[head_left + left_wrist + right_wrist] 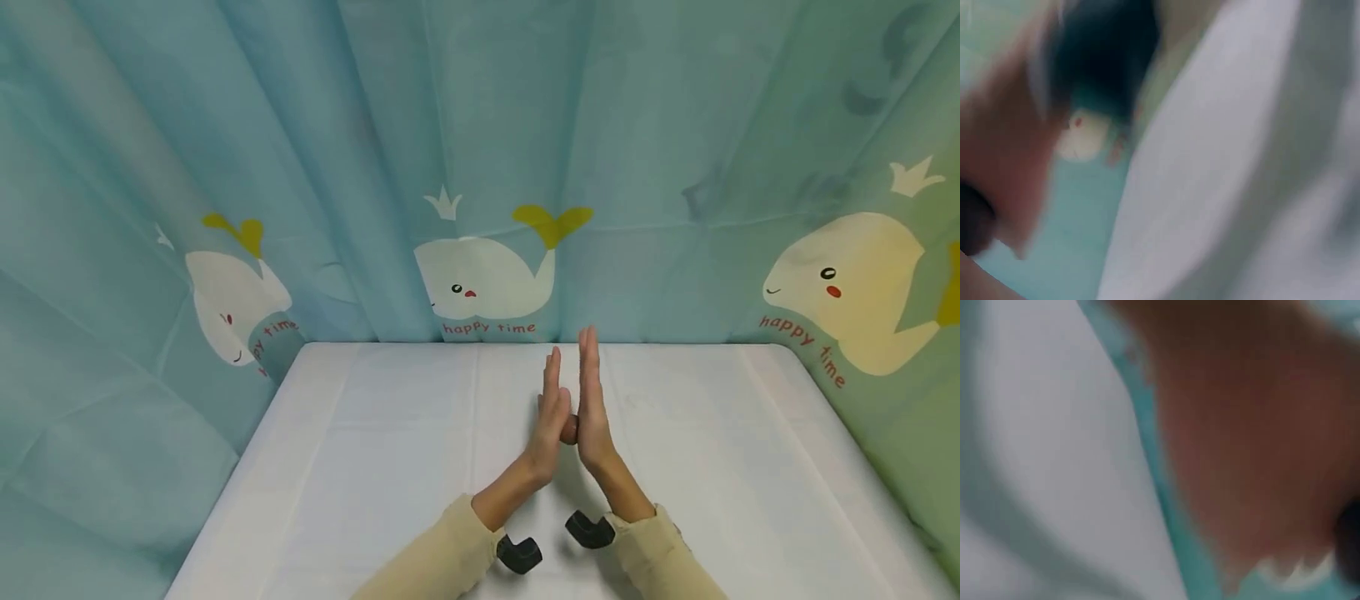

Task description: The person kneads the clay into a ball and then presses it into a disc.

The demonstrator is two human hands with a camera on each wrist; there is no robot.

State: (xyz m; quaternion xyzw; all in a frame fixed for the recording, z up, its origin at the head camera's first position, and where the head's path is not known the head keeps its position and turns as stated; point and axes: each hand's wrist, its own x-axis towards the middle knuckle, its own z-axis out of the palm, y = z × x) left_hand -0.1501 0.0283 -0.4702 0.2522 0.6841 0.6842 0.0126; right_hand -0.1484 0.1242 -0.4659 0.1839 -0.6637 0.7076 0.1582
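Note:
Between the two flat palms sits a small, round brown ball (pixel 570 430), resembling a lump of clay or dough. My left hand (pixel 548 437) presses it from one side, fingers straight and pointing away from me. From the other side my right hand (pixel 593 421) presses, its straight fingers reaching a little farther forward. Both hands are raised over the white table. The wrist views are blurred; the ball (pixel 974 222) shows dark at the left edge of the left wrist view, and partly at the right edge of the right wrist view.
A white-covered table (pixel 397 450) lies under the hands. Behind and beside it hangs a blue-green curtain (pixel 495 108) printed with whales. Black wrist-worn pieces (pixel 519 554) sit by the beige sleeves (pixel 435 550).

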